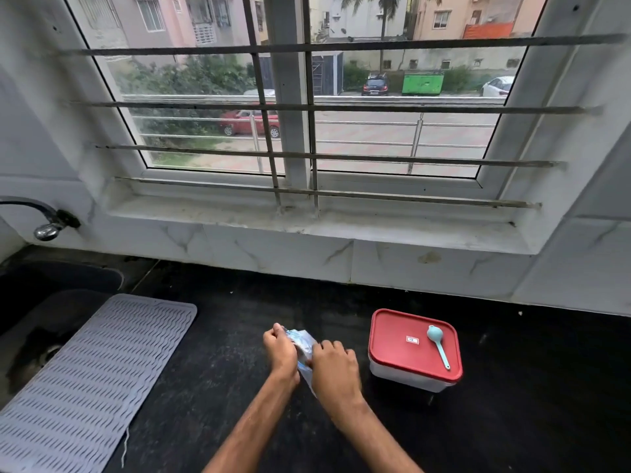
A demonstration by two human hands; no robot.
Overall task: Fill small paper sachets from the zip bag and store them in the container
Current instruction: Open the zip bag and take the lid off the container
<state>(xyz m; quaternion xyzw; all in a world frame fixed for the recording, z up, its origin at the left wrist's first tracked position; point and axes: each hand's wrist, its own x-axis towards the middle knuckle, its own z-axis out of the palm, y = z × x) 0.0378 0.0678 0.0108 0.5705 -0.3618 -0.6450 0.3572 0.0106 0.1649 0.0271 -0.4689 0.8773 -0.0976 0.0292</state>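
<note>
The black stone countertop (222, 397) ran the width of the view below a barred window, its near edge cut off by the frame. On its left a grey ribbed silicone drying mat (88, 370) lay slanted, its lower corner out of view, and it covered part of a dark sink (51, 302) whose basin was mostly in shadow and hard to make out.

To the right stood a white rectangular plastic container (403, 377) with a red lid (392, 336) shut on it, so that what lay inside was hidden.

Both forearms reached in from the bottom edge and met near the middle of the counter, just left of the container. The left hand (280, 348) was curled into a loose fist round the far end of a crumpled clear plastic zip bag (302, 339). The right hand (334, 365), knuckles up, had its fingers bent over the bag's near side. The bag sat between the two hands, largely covered by them, and its contents could not be told.

A pale blue plastic spoon (438, 343) lay on the lid, bowl toward the window. A small white label (412, 340) sat at the lid's centre; its print was too small to read.
</note>
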